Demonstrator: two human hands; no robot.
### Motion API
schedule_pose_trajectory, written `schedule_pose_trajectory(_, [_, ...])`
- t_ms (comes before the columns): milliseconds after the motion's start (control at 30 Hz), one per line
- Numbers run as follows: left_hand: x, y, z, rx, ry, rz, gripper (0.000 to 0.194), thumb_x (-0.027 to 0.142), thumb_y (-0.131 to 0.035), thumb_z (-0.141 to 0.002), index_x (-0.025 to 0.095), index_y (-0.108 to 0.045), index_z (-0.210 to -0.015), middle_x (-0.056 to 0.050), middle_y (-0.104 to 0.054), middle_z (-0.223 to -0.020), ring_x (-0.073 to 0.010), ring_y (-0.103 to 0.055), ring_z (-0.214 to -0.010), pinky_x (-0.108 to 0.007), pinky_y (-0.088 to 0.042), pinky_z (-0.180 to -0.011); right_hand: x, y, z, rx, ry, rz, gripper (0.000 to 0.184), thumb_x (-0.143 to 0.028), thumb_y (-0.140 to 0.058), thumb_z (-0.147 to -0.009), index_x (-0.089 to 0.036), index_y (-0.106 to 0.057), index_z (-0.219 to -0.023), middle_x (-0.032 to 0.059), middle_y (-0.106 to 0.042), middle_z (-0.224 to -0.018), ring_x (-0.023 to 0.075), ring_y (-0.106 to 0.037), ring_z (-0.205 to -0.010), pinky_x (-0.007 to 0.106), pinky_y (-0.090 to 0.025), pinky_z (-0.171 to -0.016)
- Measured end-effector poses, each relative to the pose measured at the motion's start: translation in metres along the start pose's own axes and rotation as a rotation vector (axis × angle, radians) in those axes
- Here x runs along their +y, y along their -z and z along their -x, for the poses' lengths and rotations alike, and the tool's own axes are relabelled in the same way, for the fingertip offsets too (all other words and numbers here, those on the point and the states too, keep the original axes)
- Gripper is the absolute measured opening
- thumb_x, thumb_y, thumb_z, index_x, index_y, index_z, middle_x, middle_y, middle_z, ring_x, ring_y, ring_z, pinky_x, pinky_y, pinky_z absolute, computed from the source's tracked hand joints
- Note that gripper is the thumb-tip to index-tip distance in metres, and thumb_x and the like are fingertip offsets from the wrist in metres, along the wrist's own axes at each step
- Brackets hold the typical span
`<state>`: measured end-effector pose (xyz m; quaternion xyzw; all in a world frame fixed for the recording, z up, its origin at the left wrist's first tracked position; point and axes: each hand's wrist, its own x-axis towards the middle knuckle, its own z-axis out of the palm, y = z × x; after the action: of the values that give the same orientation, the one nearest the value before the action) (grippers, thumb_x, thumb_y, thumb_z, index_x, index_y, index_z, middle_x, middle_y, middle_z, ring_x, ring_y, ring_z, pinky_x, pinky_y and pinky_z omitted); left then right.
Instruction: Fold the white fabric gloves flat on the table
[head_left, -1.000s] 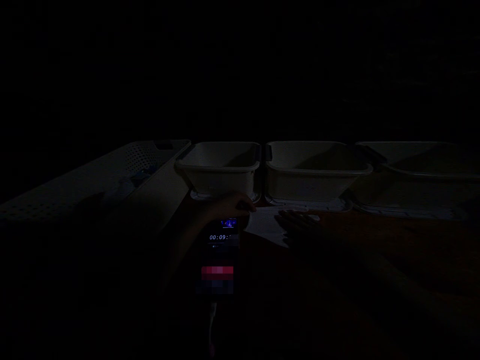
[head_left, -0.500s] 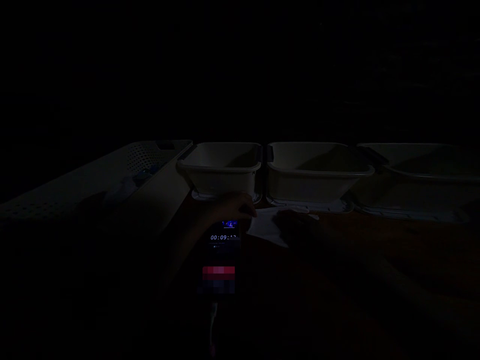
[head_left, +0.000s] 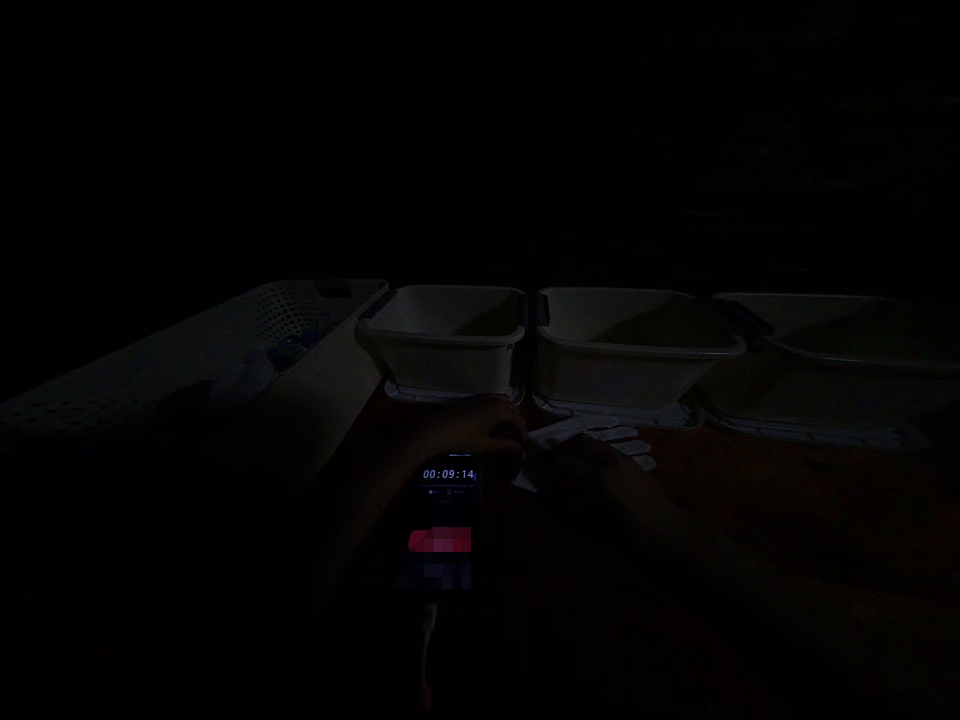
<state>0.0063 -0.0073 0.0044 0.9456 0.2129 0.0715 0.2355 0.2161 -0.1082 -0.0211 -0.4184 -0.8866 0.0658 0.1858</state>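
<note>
The scene is very dark. A white glove (head_left: 559, 430) lies in front of the middle bin, its pale fingers pointing right. My left hand (head_left: 499, 422) is curled closed at the glove's cuff end, just beyond the phone. Across the glove's palm, my right hand (head_left: 585, 458) grips it, its own fingers mostly lost in shadow. Below my left hand a lit phone (head_left: 439, 510) shows a timer reading 00:09:14.
Three pale bins stand in a row behind my hands: a left bin (head_left: 442, 362), a middle bin (head_left: 630, 375) and a right bin (head_left: 832, 395). On the left is a large perforated basket (head_left: 341, 385) with dim items inside. A cable (head_left: 426, 640) runs from the phone over the brown table (head_left: 720, 500).
The glove was a flatter white sheet; now its fingers show spread to the right and its cuff side is more covered. My left hand has shifted slightly right.
</note>
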Motion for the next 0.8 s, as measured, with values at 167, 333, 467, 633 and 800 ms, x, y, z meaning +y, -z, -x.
schedule_pose_trajectory(167, [0.0,-0.004,0.001,0.005,-0.006,0.013,0.018,0.025,-0.052,-0.082,0.015,-0.063,-0.092,-0.005,-0.061,-0.093,-0.0126,-0.055,-0.085,-0.021,-0.038,-0.074,-0.004,-0.004,-0.005,-0.033,0.067,-0.029,0.032,-0.02,-0.046,-0.084,-0.022,-0.056,-0.115,0.007,-0.061,-0.103,0.016,-0.057,-0.085,0.027,-0.043,-0.072])
schedule_pose_trajectory(333, [0.003,-0.005,0.001,0.024,0.01,-0.001,0.018,0.025,-0.049,-0.084,0.016,-0.06,-0.095,-0.004,-0.06,-0.094,-0.0123,-0.055,-0.083,-0.021,-0.038,-0.072,-0.004,-0.01,-0.009,-0.04,0.027,-0.006,0.028,-0.02,-0.043,-0.085,-0.019,-0.06,-0.108,0.0077,-0.062,-0.102,0.0169,-0.058,-0.084,0.029,-0.044,-0.072])
schedule_pose_trajectory(467, [0.006,-0.005,0.002,0.027,0.013,0.028,0.017,0.024,-0.048,-0.084,0.017,-0.059,-0.094,-0.004,-0.06,-0.095,-0.0121,-0.055,-0.083,-0.021,-0.039,-0.071,0.0,-0.013,-0.007,-0.005,0.053,-0.018,0.034,-0.019,-0.043,-0.085,-0.021,-0.053,-0.117,0.0078,-0.059,-0.111,0.0176,-0.056,-0.093,0.03,-0.043,-0.077])
schedule_pose_trajectory(633, [0.001,-0.006,0.002,0.01,-0.015,0.041,0.022,0.015,-0.054,-0.077,0.018,-0.058,-0.099,-0.003,-0.06,-0.098,-0.0126,-0.055,-0.087,-0.021,-0.039,-0.074,0.001,-0.015,-0.006,-0.039,-0.031,0.046,0.033,-0.02,-0.044,-0.083,-0.02,-0.054,-0.114,0.0089,-0.063,-0.094,0.0178,-0.057,-0.077,0.028,-0.042,-0.064])
schedule_pose_trajectory(800, [-0.005,-0.007,0.001,0.026,-0.01,-0.018,0.022,0.01,-0.055,-0.072,0.018,-0.062,-0.092,-0.002,-0.06,-0.094,-0.013,-0.055,-0.086,-0.022,-0.039,-0.074,0.003,-0.016,-0.004,-0.042,-0.061,-0.023,0.039,-0.024,-0.044,-0.084,-0.021,-0.047,-0.123,0.0089,-0.062,-0.096,0.0167,-0.056,-0.077,0.026,-0.042,-0.065])
